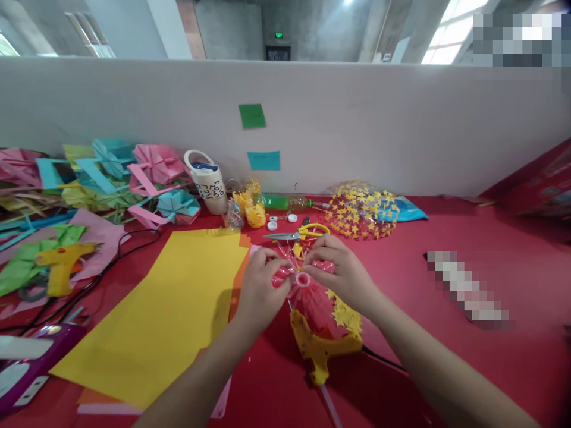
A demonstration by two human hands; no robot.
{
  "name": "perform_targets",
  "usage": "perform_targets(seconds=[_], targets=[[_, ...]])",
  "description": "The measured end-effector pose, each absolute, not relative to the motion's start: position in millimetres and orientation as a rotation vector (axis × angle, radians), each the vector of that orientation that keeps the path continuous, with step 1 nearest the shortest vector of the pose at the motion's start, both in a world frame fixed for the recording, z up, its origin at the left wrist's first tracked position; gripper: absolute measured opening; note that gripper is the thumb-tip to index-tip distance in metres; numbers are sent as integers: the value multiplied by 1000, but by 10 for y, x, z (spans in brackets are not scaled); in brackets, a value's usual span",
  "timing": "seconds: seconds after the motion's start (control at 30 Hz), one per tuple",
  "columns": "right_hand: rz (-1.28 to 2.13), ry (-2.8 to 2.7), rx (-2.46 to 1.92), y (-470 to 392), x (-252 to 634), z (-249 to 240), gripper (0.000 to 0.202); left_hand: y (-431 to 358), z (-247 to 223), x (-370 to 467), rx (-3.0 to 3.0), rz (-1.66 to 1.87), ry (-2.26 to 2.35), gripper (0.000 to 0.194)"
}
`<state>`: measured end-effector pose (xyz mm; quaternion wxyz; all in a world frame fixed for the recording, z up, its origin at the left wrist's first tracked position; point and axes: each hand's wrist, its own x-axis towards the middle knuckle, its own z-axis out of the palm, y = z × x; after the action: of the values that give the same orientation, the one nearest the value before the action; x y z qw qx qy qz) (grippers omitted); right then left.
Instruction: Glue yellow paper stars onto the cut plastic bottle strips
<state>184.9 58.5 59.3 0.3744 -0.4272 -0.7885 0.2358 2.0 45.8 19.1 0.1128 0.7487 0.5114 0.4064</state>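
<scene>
A clear plastic bottle top, cut into thin strips that fan out around its neck, lies between my two hands with the round mouth facing me. My left hand pinches strips on its left side. From the right, the fingers of my right hand are closed on strips near the neck. Just below lies a yellow glue gun with a clear glue stick out of its back. Yellow paper stars are heaped beside it. Yellow-handled scissors rest just beyond my hands.
Yellow paper sheets lie to the left, with another glue gun and folded paper flowers farther left. A white cup, a green bottle and a star-covered plastic piece stand along the back partition. A phone lies right.
</scene>
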Motion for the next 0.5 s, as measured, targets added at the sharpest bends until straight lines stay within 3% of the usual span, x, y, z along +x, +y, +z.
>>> perform_targets(seconds=[0.5], targets=[[469, -2060, -1220, 629, 1741, 461, 10, 476, 30, 38, 2076, 1306, 1445, 8]])
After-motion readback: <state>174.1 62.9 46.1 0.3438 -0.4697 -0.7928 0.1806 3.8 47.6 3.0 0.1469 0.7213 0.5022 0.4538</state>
